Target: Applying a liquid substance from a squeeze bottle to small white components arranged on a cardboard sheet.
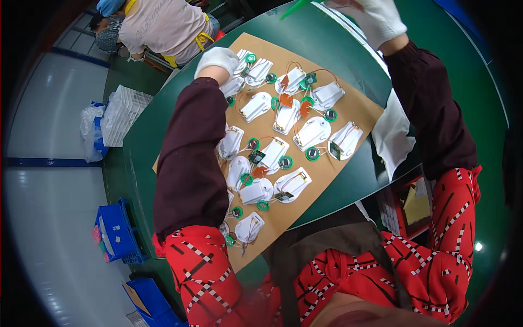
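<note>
My left hand (218, 61), in a white glove, is curled closed over the white plastic housings at the far left of a brown board. What its fingers grip is hidden beneath it. Up at the top edge is my right hand (376, 22), gloved in white with bare fingertips partly out of the picture. Close to those fingertips a green pointed piece (295, 7) enters the view; whether I hold it cannot be made out. Several white housings (256, 107) with thin wires, small circuit boards (256, 157) and green-rimmed round parts (312, 153) lie across the brown board (348, 103).
The brown board rests on a dark green table (332, 188). A white cloth (393, 136) hangs at its right side. Blue bins (115, 231) and a white crate (124, 115) stand at left. Another person (163, 30) sits beyond the table. Below right is a red box (412, 204).
</note>
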Demonstrator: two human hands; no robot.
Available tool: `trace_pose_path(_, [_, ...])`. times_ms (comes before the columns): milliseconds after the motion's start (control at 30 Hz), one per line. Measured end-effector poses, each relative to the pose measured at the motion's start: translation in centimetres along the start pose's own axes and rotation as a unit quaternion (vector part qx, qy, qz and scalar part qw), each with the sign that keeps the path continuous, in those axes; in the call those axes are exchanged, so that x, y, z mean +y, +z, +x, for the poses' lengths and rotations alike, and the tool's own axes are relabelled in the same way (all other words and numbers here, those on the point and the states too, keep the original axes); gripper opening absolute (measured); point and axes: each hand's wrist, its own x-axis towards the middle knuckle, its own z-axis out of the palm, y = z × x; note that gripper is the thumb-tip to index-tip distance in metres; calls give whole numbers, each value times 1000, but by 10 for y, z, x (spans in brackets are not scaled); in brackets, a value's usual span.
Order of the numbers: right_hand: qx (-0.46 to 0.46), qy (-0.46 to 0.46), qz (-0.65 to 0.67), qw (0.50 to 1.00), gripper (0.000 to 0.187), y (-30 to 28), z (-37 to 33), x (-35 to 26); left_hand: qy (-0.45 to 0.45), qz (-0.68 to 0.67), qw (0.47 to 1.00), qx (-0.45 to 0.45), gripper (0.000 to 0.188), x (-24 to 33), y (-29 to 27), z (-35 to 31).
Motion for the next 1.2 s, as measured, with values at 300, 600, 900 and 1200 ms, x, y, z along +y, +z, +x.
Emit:
trace_pose_path(300, [-24,77,-56,995,35,22,20,44,31,81,994,-68,32,39,13,-1])
trace_pose_path(600, [-70,80,-69,992,42,18,13,56,77,149,986,4,19,56,13,-29])
trace_pose_path(900, [-97,53,-155,982,45,22,3,60,35,-16,999,24,32,26,24,-8])
trace_pose_path(1200, [-77,19,-212,974,50,34,-1,69,33,-99,994,36,37,26,16,-11])
